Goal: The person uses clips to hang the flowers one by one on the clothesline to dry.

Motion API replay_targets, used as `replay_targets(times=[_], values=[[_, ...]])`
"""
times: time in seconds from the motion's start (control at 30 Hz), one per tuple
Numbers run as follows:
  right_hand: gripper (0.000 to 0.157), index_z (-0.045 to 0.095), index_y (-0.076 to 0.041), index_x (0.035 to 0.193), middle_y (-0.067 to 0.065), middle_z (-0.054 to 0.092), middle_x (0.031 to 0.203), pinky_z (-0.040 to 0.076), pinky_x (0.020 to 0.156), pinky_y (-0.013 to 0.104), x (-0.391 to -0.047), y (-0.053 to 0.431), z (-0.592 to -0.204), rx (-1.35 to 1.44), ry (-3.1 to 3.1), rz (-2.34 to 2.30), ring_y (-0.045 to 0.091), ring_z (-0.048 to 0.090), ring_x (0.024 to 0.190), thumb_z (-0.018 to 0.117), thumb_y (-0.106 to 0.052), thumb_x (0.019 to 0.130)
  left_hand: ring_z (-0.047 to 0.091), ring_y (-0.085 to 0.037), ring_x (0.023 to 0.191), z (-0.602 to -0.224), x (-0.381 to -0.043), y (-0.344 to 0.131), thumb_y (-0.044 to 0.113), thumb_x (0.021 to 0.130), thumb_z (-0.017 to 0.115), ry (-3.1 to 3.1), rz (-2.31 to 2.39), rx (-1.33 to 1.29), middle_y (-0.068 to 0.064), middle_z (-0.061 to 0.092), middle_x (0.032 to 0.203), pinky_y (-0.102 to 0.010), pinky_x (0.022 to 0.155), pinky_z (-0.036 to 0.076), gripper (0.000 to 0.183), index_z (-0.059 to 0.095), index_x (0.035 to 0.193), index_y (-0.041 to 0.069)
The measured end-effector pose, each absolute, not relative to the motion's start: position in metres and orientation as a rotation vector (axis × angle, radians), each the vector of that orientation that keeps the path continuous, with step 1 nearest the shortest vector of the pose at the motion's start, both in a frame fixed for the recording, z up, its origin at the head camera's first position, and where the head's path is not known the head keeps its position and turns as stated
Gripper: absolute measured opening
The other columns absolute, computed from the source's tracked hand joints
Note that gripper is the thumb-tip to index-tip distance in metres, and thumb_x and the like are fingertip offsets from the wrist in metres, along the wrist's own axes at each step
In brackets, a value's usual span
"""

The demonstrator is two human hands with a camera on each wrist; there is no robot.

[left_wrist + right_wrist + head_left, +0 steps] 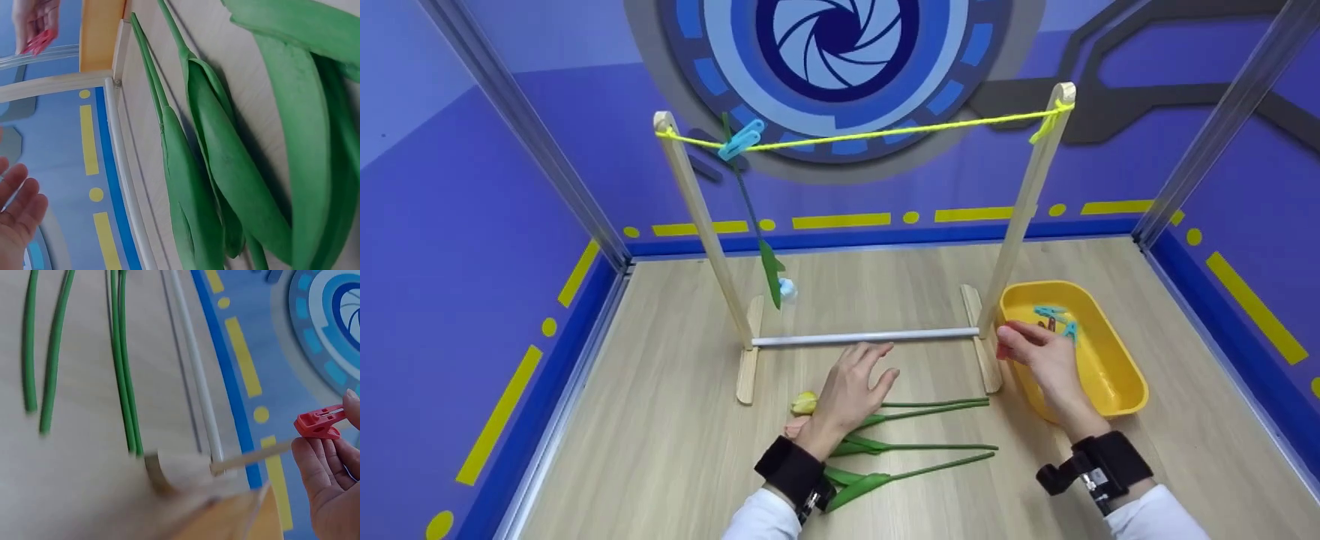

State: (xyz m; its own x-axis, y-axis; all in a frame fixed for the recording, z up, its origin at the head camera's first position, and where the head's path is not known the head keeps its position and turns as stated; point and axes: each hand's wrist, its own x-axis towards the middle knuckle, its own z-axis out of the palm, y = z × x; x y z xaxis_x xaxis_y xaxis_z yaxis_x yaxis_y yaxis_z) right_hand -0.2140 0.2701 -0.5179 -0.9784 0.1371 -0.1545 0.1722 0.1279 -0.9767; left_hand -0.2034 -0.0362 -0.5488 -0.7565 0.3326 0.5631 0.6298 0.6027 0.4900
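My right hand (1046, 364) pinches a red clothespin (319, 423) beside the right post, over the near-left edge of the yellow bin (1110, 352). My left hand (851, 386) is held over artificial tulips lying on the table, its fingers loosely spread and nothing in them. A yellow tulip (804, 403) and a peach tulip (795, 426) show by that hand; the other blooms are hidden by the wrist. Green leaves (225, 152) fill much of the left wrist view. A pale tulip (787, 289) hangs bloom down from the yellow string (877, 135), held by a blue clothespin (742, 140).
Two wooden posts (701, 217) carry the string, with a white rod (870, 337) joining them near the base. Several clothespins (1050, 310) lie in the yellow bin. Blue patterned panels enclose the table (675, 420) at the back and sides.
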Motion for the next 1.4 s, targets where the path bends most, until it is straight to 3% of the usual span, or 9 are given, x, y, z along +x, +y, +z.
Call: replay_targets(times=[0.43, 0.53, 0.73, 0.87, 1.03, 1.4], values=[[0.065, 0.056, 0.002, 0.134, -0.007, 0.073, 0.092, 0.057, 0.085, 0.022, -0.212, 0.214, -0.523, 0.420, 2.002, -2.168, 0.007, 0.071, 0.089, 0.071, -0.043, 0.089, 0.060, -0.018, 0.110, -0.553, -0.215, -0.022, 0.041, 0.090, 0.072, -2.343, -0.635, -0.918, -0.004, 0.065, 0.120, -0.030, 0.095, 0.050, 0.055, 0.060, 0.134, 0.010], [0.056, 0.059, 0.003, 0.128, -0.004, 0.073, 0.090, 0.058, 0.085, 0.024, -0.213, 0.205, -0.525, 0.428, 1.901, -2.262, 0.009, 0.071, 0.087, 0.071, -0.037, 0.091, 0.060, -0.018, 0.110, -0.554, -0.217, -0.019, 0.043, 0.090, 0.071, -2.336, -0.586, -0.927, -0.004, 0.065, 0.121, -0.029, 0.096, 0.050, 0.056, 0.060, 0.134, 0.010], [0.027, 0.067, -0.005, 0.109, -0.002, 0.073, 0.088, 0.058, 0.086, 0.027, -0.214, 0.191, -0.528, 0.451, 1.689, -2.416, 0.010, 0.071, 0.086, 0.068, -0.027, 0.095, 0.060, -0.018, 0.111, -0.556, -0.219, -0.012, 0.045, 0.089, 0.072, -2.346, -0.523, -0.939, -0.003, 0.065, 0.121, -0.029, 0.096, 0.050, 0.057, 0.061, 0.133, 0.010], [0.017, 0.068, -0.007, 0.100, 0.000, 0.072, 0.087, 0.058, 0.085, 0.028, -0.213, 0.182, -0.533, 0.438, 1.644, -2.466, 0.011, 0.070, 0.085, 0.065, -0.024, 0.097, 0.060, -0.018, 0.111, -0.558, -0.220, -0.007, 0.045, 0.087, 0.074, -2.338, -0.477, -0.941, -0.003, 0.066, 0.121, -0.028, 0.096, 0.050, 0.058, 0.063, 0.131, 0.010], [0.016, 0.069, -0.008, 0.090, 0.002, 0.071, 0.082, 0.059, 0.081, 0.028, -0.213, 0.175, -0.537, 0.392, 1.594, -2.530, 0.012, 0.070, 0.080, 0.060, -0.018, 0.100, 0.060, -0.018, 0.110, -0.558, -0.221, -0.003, 0.047, 0.087, 0.074, -2.315, -0.447, -0.955, -0.003, 0.066, 0.119, -0.028, 0.097, 0.049, 0.059, 0.063, 0.130, 0.009], [0.017, 0.071, -0.009, 0.091, 0.002, 0.074, 0.084, 0.059, 0.076, 0.027, -0.212, 0.169, -0.542, 0.455, 1.560, -2.538, 0.012, 0.071, 0.081, 0.060, -0.018, 0.100, 0.060, -0.015, 0.104, -0.556, -0.223, 0.004, 0.049, 0.089, 0.069, -2.339, -0.453, -0.944, 0.000, 0.066, 0.113, -0.025, 0.092, 0.049, 0.051, 0.067, 0.124, 0.012]])
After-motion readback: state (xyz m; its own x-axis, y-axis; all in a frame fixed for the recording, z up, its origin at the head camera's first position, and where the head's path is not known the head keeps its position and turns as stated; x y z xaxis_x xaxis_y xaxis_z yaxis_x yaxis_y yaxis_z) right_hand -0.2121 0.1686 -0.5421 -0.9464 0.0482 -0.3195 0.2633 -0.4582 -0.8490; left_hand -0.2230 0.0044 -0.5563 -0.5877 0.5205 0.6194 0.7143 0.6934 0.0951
